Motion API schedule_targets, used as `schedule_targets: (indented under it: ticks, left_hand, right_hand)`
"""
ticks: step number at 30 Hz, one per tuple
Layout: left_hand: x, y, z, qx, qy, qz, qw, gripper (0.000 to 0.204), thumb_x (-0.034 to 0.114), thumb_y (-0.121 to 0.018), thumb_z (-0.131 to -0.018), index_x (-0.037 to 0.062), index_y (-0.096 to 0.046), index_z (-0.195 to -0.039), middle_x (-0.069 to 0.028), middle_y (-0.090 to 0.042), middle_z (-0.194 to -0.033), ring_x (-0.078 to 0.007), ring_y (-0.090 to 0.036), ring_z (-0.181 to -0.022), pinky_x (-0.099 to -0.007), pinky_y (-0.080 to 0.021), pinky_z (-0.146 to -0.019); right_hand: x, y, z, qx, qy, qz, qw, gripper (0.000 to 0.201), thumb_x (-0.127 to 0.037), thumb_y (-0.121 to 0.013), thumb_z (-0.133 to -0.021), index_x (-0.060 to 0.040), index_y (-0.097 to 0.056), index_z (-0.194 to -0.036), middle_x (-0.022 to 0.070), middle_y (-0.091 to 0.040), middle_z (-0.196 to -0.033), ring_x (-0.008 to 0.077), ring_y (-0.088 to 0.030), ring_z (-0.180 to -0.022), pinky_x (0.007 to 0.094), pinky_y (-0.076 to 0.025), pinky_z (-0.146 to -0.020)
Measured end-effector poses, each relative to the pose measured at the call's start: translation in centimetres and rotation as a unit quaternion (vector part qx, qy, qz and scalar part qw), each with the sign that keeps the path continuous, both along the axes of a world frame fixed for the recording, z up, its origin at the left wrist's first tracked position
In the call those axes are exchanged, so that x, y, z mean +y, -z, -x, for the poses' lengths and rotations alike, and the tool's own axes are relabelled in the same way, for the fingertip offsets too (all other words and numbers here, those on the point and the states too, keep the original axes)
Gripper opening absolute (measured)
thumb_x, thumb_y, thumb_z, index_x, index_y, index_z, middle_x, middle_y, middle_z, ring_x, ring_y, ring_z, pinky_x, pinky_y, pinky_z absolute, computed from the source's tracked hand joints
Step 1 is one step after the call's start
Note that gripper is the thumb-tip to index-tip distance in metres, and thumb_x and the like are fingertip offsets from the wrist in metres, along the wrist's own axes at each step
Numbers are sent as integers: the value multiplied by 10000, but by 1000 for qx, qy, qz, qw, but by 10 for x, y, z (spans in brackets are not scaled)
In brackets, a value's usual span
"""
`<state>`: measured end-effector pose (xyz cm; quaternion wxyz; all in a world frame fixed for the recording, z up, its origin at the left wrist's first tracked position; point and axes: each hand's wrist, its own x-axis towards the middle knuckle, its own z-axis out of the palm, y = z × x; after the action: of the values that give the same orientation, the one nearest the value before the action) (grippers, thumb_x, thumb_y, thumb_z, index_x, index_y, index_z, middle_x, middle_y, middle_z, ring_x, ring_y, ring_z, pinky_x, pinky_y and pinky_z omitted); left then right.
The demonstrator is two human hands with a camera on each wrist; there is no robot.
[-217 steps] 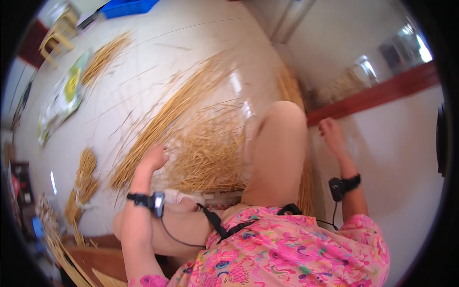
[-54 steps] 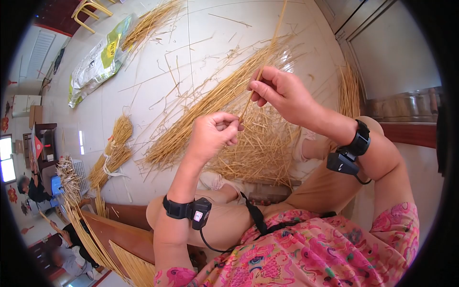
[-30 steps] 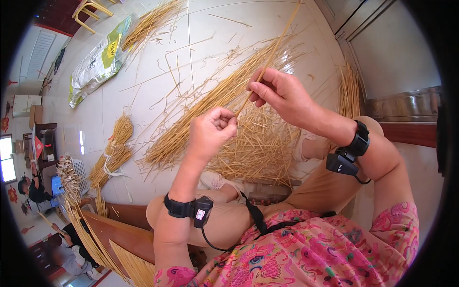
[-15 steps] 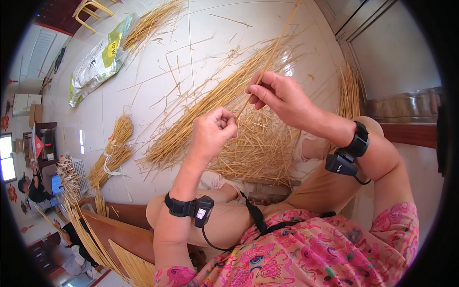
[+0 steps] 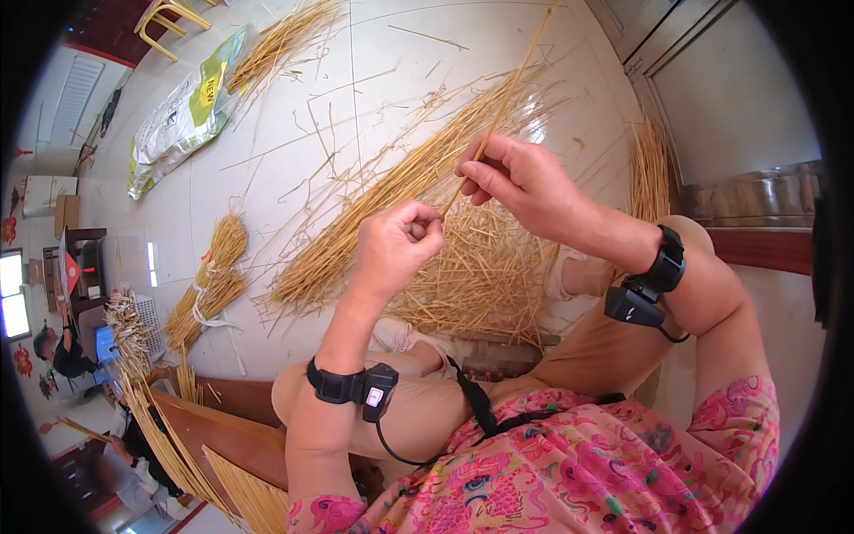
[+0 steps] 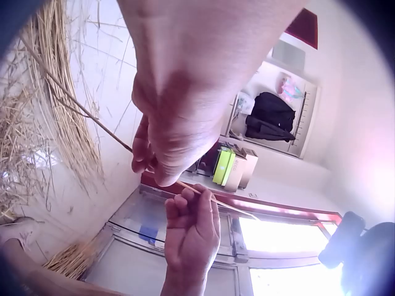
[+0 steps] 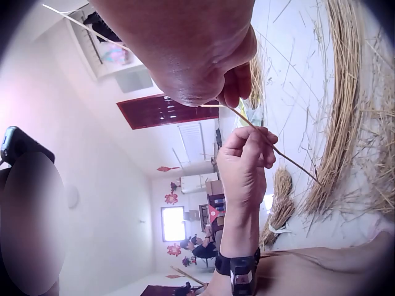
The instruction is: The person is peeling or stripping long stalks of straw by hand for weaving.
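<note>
A single long straw stalk runs from my left hand up through my right hand and on toward the top of the head view. My left hand pinches its lower end between curled fingers. My right hand pinches it higher up with thumb and fingertips. Both hands hover above a loose heap of straw on the white tiled floor. In the right wrist view the left hand holds the stalk. In the left wrist view the right hand shows beyond the left hand.
A long swath of straw lies diagonally on the floor. Tied bundles lie at the left, another pile beside a green and white sack. More stalks lean at the right by a cabinet. A person sits at far left.
Since seven seconds ago both hands came up off the floor and took hold of one stalk. Over the last second the hands stay almost still, the right one slightly lower on the stalk.
</note>
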<state>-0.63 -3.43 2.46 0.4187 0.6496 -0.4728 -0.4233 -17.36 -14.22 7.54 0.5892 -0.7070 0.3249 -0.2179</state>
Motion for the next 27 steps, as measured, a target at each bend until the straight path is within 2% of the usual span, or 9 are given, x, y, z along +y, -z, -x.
schedule_targets:
  ticks: [3, 6, 12, 18, 27]
  left_hand:
    - [1, 6, -2, -66, 16, 18, 998, 59, 8, -643, -731, -12, -640, -787, -30, -628, -655, -40, -559, -565, -200, -454, -516]
    - [1, 7, -1, -59, 12, 42, 997, 49, 10, -642, -727, -12, -636, -770, -34, -621, -640, -46, -548, -542, -209, -445, -500]
    - [-1, -3, 1, 52, -28, -35, 998, 33, 4, -606, -786, -21, -621, -800, -22, -614, -626, -45, -540, -525, -191, -441, -502]
    - [-5, 5, -5, 141, -65, -50, 987, 48, 12, -541, -844, -10, -582, -855, -43, -623, -728, -46, -506, -538, -176, -409, -485]
    - [-8, 6, -31, 124, -197, -23, 972, 87, 29, -476, -856, 4, -557, -836, -52, -613, -739, -26, -444, -523, -161, -341, -452]
  right_hand:
    - [0, 1, 0, 1, 2, -3, 1000, 182, -134, -527, -931, 44, -564, -913, 69, -616, -733, 102, -590, -660, 244, -494, -595]
    - [0, -1, 0, 4, 1, -7, 1000, 183, -135, -528, -931, 44, -562, -912, 70, -618, -735, 102, -592, -662, 241, -495, -598]
    - [-1, -2, -1, -1, 9, -20, 1000, 175, -133, -516, -936, 34, -562, -913, 62, -615, -735, 96, -591, -672, 239, -495, -611]
    - [0, 2, 0, -20, -9, 15, 1000, 162, -130, -503, -942, 22, -549, -912, 56, -615, -747, 94, -588, -681, 240, -491, -621]
    - [-14, -5, 5, -49, 55, 53, 996, 181, -135, -464, -958, 25, -544, -929, 65, -611, -776, 102, -588, -692, 240, -495, -650]
